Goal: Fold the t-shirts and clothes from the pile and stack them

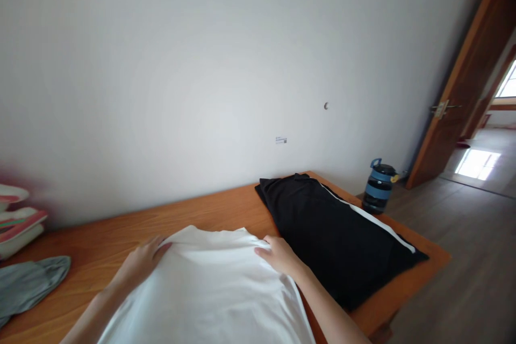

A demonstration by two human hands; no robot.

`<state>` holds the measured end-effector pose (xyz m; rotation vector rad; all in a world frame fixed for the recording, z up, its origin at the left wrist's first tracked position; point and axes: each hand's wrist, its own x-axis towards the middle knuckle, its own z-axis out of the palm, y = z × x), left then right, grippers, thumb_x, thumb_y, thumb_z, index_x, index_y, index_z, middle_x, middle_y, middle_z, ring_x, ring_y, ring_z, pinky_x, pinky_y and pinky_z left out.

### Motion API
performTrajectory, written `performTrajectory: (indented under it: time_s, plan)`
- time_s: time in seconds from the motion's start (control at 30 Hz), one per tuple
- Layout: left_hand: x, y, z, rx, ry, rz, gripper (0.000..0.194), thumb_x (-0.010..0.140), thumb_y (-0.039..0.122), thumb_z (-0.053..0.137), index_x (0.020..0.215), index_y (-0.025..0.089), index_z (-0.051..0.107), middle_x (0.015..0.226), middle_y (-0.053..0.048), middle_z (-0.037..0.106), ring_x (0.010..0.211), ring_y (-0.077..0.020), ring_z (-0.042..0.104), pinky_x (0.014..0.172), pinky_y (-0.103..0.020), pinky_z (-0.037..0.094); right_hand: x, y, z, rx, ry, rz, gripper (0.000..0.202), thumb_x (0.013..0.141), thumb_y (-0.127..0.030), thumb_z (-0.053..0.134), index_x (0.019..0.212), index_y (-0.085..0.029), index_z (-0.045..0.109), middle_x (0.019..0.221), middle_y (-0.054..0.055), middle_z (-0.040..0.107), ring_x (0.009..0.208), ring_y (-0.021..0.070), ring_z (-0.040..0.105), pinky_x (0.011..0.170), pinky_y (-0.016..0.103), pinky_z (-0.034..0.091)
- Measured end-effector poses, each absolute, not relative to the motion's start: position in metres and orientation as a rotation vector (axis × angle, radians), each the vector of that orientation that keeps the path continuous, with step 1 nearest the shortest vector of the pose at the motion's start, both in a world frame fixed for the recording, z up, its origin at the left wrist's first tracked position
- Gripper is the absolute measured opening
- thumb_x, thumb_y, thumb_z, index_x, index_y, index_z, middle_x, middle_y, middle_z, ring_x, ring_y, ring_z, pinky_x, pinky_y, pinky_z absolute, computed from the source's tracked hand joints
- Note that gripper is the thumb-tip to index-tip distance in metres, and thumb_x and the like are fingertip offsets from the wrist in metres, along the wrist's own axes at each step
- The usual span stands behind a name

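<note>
A white cloth garment (217, 290) lies spread on the wooden table, its near end running out of the bottom of the view. My left hand (147, 255) grips its far left edge, thumb on top and fingers tucked beneath or beside the fabric. At the far right edge, my right hand (276, 252) pinches the cloth between thumb and fingers. Between the two hands the far edge lies slightly rumpled. Just right of my right hand rests a folded black garment (322, 236) with a white stripe along its right side.
A blue and black water bottle (378, 189) stands at the table's right edge. Grey folded cloth (32, 282) lies on the left of the table (92, 236), near pink and white items (20, 220). A white wall (181, 91) rises behind; a wooden door (459, 75) stands open at right.
</note>
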<state>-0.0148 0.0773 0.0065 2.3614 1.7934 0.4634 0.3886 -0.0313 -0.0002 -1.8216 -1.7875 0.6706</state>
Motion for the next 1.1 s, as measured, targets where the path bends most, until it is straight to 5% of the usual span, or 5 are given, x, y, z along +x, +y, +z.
performTrajectory:
  time_s: [0.17,0.3,0.4,0.6,1.1]
  plan:
    - [0.021,0.083,0.013,2.3,1.693,0.346,0.055,0.092,0.058,0.033,0.112,0.021,0.068,0.115,-0.012,0.076,0.11,-0.0332,0.071,0.096,-0.041,0.053,0.413,-0.039,0.003,-1.751,-1.695,0.863,0.031,0.095,-0.046,0.054,0.093,-0.017,0.065,0.09,0.005,0.074,0.085,0.0194,0.069,0.065,0.023,0.045]
    - [0.027,0.08,0.022,2.344,1.429,0.192,0.071,0.073,0.07,0.061,0.126,0.024,0.068,0.135,-0.01,0.068,0.124,-0.0349,0.063,0.105,-0.04,0.05,0.425,-0.044,0.001,-1.77,-1.642,0.842,0.029,0.09,-0.038,0.06,0.109,-0.016,0.064,0.109,0.011,0.073,0.101,0.0227,0.069,0.081,0.028,0.047]
    - [0.027,0.081,0.029,2.355,1.443,0.135,0.064,0.077,0.069,0.055,0.118,0.023,0.072,0.126,-0.011,0.073,0.118,-0.034,0.067,0.104,-0.041,0.05,0.426,-0.042,0.004,-1.771,-1.663,0.82,0.046,0.083,-0.032,0.068,0.126,-0.018,0.06,0.126,0.014,0.069,0.116,0.0254,0.065,0.092,0.031,0.046]
    - [0.017,0.08,0.04,2.413,1.493,0.309,0.055,0.083,0.069,0.048,0.097,0.022,0.072,0.107,-0.01,0.075,0.104,-0.0303,0.068,0.097,-0.038,0.051,0.426,-0.037,0.014,-1.685,-1.848,0.792,0.018,0.085,-0.033,0.063,0.073,-0.02,0.061,0.078,0.005,0.07,0.079,0.0229,0.067,0.07,0.028,0.043]
    - [0.012,0.094,0.071,2.609,1.494,0.188,0.058,0.087,0.073,0.044,0.086,0.024,0.076,0.094,-0.009,0.072,0.097,-0.03,0.066,0.095,-0.038,0.048,0.44,-0.078,0.042,-1.62,-2.004,0.328,0.042,0.096,-0.051,0.052,0.065,-0.023,0.05,0.084,0.005,0.063,0.082,0.0202,0.059,0.075,0.03,0.04]
